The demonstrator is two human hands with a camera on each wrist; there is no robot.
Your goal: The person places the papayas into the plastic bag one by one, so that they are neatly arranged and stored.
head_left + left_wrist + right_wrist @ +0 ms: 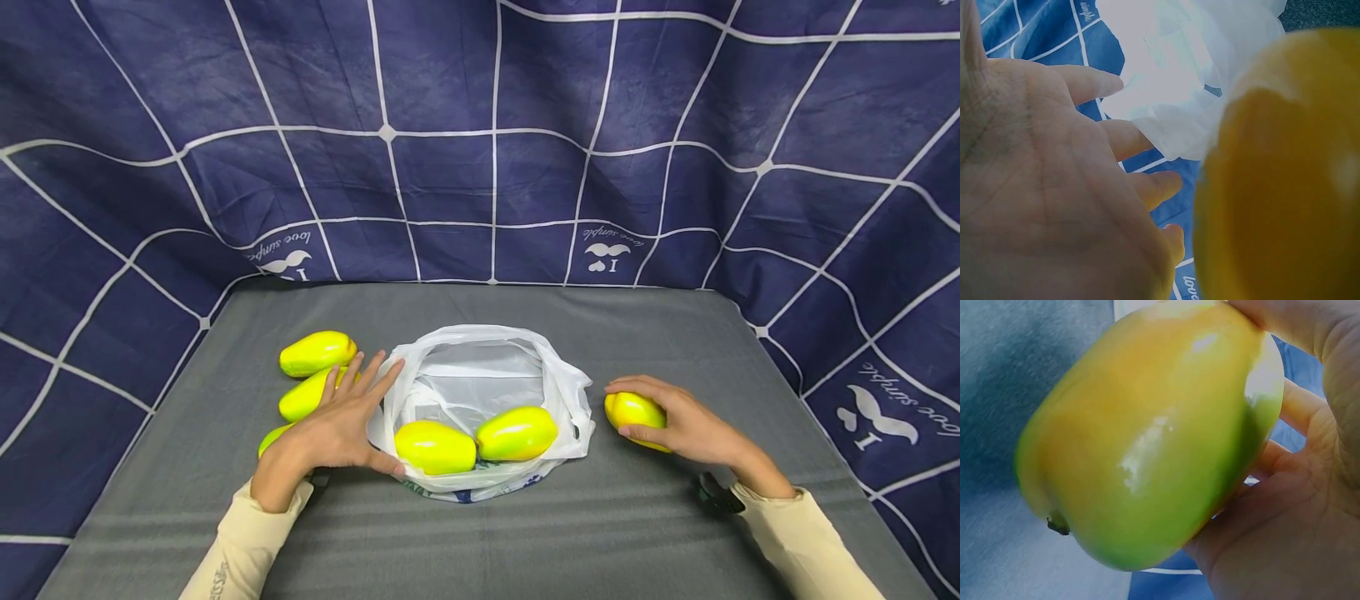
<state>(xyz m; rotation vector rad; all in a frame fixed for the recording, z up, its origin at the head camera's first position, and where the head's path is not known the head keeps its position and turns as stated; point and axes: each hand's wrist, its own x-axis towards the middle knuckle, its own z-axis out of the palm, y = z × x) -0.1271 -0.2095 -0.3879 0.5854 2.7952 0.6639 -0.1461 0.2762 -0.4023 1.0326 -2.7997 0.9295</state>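
A white plastic bag (566,387) lies with its mouth wide apart in the middle of the table, a papaya (435,447) and another papaya (517,433) inside near its front rim. My left hand (341,433) is at the bag's left rim with fingers spread; in the left wrist view the fingertips (1107,84) meet the thin plastic. To the right of the bag, my right hand (693,423) grips a yellow-green papaya (1147,437) between thumb and fingers. Its dark stem end faces away from the palm in the right wrist view.
Left of the bag are a papaya (317,353), a second papaya (303,402) and a third (272,437), the latter two partly hidden by my left hand. The grey table cloth (480,550) is bordered by a blue checked curtain (450,183).
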